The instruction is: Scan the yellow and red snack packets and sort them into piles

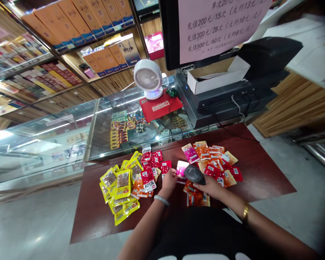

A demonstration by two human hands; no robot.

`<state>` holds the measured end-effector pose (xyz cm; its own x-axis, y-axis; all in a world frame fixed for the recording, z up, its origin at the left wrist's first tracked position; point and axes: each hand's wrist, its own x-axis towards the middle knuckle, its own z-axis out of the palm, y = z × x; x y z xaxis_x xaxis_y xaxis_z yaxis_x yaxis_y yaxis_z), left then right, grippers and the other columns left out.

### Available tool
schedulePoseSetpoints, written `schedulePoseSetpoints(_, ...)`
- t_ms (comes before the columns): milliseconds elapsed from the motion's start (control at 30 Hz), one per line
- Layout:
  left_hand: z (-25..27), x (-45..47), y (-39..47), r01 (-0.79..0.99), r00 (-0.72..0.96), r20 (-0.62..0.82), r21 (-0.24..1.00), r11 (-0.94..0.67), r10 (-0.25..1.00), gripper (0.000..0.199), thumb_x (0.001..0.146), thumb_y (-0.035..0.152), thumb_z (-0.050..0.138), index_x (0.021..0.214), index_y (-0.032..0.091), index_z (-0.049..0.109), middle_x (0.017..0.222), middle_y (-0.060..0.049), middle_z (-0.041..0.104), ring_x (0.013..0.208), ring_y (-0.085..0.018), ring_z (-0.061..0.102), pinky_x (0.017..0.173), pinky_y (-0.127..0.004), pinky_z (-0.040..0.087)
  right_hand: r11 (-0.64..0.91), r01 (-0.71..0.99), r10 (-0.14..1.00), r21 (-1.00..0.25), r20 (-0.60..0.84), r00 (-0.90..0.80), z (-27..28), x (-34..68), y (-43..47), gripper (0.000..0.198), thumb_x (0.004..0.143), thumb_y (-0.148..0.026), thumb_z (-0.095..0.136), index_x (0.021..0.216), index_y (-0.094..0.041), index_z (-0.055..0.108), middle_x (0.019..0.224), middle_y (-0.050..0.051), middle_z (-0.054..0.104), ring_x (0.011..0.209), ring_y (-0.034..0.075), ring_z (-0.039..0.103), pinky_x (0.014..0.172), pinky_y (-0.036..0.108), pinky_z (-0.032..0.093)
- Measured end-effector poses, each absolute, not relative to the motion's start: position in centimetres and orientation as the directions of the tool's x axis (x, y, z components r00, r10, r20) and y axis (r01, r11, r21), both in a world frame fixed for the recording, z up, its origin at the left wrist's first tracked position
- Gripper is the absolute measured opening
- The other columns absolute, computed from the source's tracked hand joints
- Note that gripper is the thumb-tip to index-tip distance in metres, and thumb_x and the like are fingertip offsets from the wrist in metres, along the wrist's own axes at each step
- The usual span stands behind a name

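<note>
along the left side of the table (88,202), shows a bare red-brown margin; at the right, past the last packets, a wider stretch. between the left and right heaps, has only a narrow lane, taken up by both hands. at the far edge, runs up to the glass counter (105,108); at the near edge, meets dark clothing (206,234).

inside the counter, displays rows of small packs (119,133) under glass. on top, bears a red mat (173,104) with a white fan (148,77) and a mouse (171,92). farther right, on a dark unit (206,103), carries an open white box (214,83) with flat contents, too small to name.

on the table's left, heaps yellow packets (123,184), with red packets (147,179) just to their right. on the right, piles orange packets (203,151) and mixed others, some at the near edge.

in the left hand (169,179), pinches the pink packet (180,170) by its left edge, fingertips narrow, mid-table. in the right hand (209,186), grips the black scanner (193,174), fingers wrapped around the handle. points the scanner's head far and left, across the packet's right part; slants its long axis from near right to far left. cannot tell the packet's long axis, being partly hidden, nor any contact with the scanner.
</note>
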<state>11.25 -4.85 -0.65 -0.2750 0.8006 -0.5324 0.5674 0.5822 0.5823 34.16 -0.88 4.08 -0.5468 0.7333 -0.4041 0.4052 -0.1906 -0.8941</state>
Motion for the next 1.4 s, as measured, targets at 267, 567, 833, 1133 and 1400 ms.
schedulePoseSetpoints(267, 3.6, 8.5, -3.3, 0.849, -0.451, -0.102, 0.259, 0.461, 0.887, 0.039, 0.083, 0.030, 0.065, 0.119, 0.018, 0.058, 0.121, -0.013, 0.062, 0.116, -0.029, 0.053, 0.098, -0.040, 0.039, -0.246, 0.381, 0.744, -0.891, -0.426, -0.515, 2.7, 35.1, -1.1, 0.043, 0.076, -0.044, 0.073, 0.110, -0.017, 0.071, 0.109, 0.011, 0.077, 0.105, 0.035, 0.069, 0.096, 0.050, 0.052)
schedulePoseSetpoints(567, 0.3, 17.3, 5.8, 0.769, -0.425, -0.427, 0.295, 0.567, 0.798, 0.065, 0.074, 0.066, 0.066, 0.113, 0.014, 0.060, 0.117, -0.017, 0.061, 0.114, -0.032, 0.054, 0.097, -0.041, 0.039, -0.313, 0.402, 0.778, -0.861, -0.475, -0.412, 1.2, 36.6, -1.4, 0.045, 0.073, -0.044, 0.075, 0.107, -0.016, 0.070, 0.104, 0.012, 0.078, 0.100, 0.036, 0.071, 0.091, 0.051, 0.053)
schedulePoseSetpoints(833, -1.3, 19.3, 6.3, 0.839, -0.405, -0.330, 0.237, 0.490, 0.853, 0.052, 0.076, 0.048, 0.071, 0.113, 0.017, 0.052, 0.129, -0.017, 0.053, 0.120, -0.031, 0.047, 0.096, -0.040, 0.036, -0.357, 0.413, 0.809, -0.838, -0.498, -0.311, 1.0, 37.8, -1.4, 0.053, 0.071, -0.047, 0.075, 0.114, -0.016, 0.068, 0.109, 0.014, 0.076, 0.104, 0.037, 0.070, 0.095, 0.052, 0.052)
schedulePoseSetpoints(1133, -1.0, 14.6, 3.4, 0.947, -0.181, -0.337, 0.194, 0.257, 0.924, 0.027, 0.084, 0.029, 0.062, 0.107, 0.017, 0.056, 0.117, -0.015, 0.060, 0.113, -0.029, 0.054, 0.095, -0.039, 0.038, -0.315, 0.463, 0.838, -0.828, -0.472, -0.273, 2.6, 37.2, -0.3, 0.046, 0.075, -0.042, 0.073, 0.114, -0.018, 0.069, 0.110, 0.013, 0.076, 0.107, 0.036, 0.069, 0.096, 0.052, 0.052)
schedulePoseSetpoints(1400, -0.6, 13.6, 0.1, 0.889, -0.162, -0.493, 0.303, 0.343, 0.855, 0.035, 0.087, 0.033, 0.064, 0.113, 0.016, 0.049, 0.092, -0.011, 0.071, 0.087, -0.024, 0.069, 0.070, -0.028, 0.042, -0.269, 0.410, 0.822, -0.871, -0.430, -0.374, 3.5, 35.6, 0.2, 0.040, 0.077, -0.039, 0.071, 0.111, -0.017, 0.070, 0.114, 0.013, 0.075, 0.108, 0.034, 0.069, 0.098, 0.050, 0.051)
